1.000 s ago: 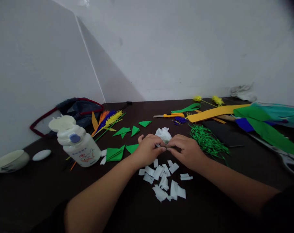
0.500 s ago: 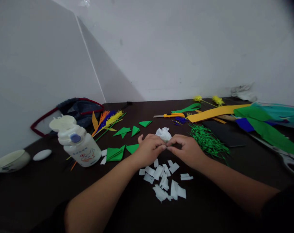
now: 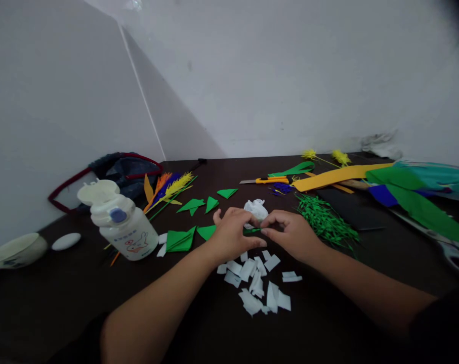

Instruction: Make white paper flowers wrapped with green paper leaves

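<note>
My right hand (image 3: 290, 232) pinches one end of a thin green paper strip (image 3: 252, 231) between thumb and forefinger. The strip reaches left into the gap of my left hand (image 3: 235, 232), whose thumb and forefinger are spread apart around it. Whether a left finger touches the strip, I cannot tell. Just behind the fingertips sits a crumpled white tissue (image 3: 256, 208). Small white paper pieces (image 3: 254, 273) lie loose on the table in front of both hands. Several green paper pieces (image 3: 179, 240) are left of my left hand, one partly behind it.
A white bottle (image 3: 128, 227) with its lid up stands at the left, near a bowl (image 3: 18, 251). Behind the hands lies a yellow utility knife (image 3: 269, 180) with its blade out. Shredded green paper (image 3: 324, 217), a black flat object (image 3: 352, 210) and scissors (image 3: 451, 247) occupy the right.
My left thumb and forefinger have parted from their pinch, and the green strip now shows between them. My right hand keeps its pinch in nearly the same spot.
</note>
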`<action>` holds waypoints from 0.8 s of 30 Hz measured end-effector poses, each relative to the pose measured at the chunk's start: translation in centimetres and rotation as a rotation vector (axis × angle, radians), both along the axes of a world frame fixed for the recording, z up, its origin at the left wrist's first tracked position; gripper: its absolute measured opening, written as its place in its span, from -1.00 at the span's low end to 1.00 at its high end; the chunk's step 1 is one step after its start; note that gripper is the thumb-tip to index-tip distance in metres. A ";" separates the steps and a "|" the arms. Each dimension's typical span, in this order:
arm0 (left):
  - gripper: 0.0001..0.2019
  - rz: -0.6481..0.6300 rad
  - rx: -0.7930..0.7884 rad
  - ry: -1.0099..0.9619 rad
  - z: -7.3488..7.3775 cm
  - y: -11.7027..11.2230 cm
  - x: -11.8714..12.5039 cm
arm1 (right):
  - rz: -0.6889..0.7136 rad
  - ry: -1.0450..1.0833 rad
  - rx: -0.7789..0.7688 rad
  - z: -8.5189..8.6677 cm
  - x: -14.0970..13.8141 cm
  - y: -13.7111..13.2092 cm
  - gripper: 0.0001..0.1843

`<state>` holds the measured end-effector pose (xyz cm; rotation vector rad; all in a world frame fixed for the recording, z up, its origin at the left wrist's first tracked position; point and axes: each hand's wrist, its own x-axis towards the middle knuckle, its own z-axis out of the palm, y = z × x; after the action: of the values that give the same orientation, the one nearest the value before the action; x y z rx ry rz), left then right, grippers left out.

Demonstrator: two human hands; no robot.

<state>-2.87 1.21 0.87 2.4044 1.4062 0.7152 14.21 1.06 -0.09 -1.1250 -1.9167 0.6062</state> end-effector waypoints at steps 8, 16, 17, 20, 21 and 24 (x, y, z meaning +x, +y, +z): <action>-0.96 -0.048 0.014 0.022 -0.2 0.3 0.1 | 0.029 -0.003 0.000 -0.1 0.2 0.2 -0.91; -0.88 0.045 0.154 0.032 -0.2 0.0 0.4 | 0.047 0.172 -0.271 -0.2 -0.1 0.3 -0.94; -0.88 0.047 0.156 0.025 -0.2 0.0 0.4 | 0.050 0.198 -0.279 -0.1 -0.2 0.2 -0.94; -0.89 0.037 0.128 -0.011 -0.3 -0.1 0.4 | 0.061 0.235 -0.291 0.0 -0.3 0.0 -0.96; -0.89 0.031 0.115 -0.020 -0.3 -0.1 0.4 | 0.067 0.239 -0.295 0.0 -0.3 0.0 -0.96; -0.90 0.013 0.101 -0.025 -0.4 -0.1 0.5 | 0.109 0.249 -0.298 -0.2 -0.1 0.0 -0.92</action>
<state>-2.40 1.06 0.50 2.4545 1.4092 0.8358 14.07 1.08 -0.27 -1.0725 -1.7167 1.0693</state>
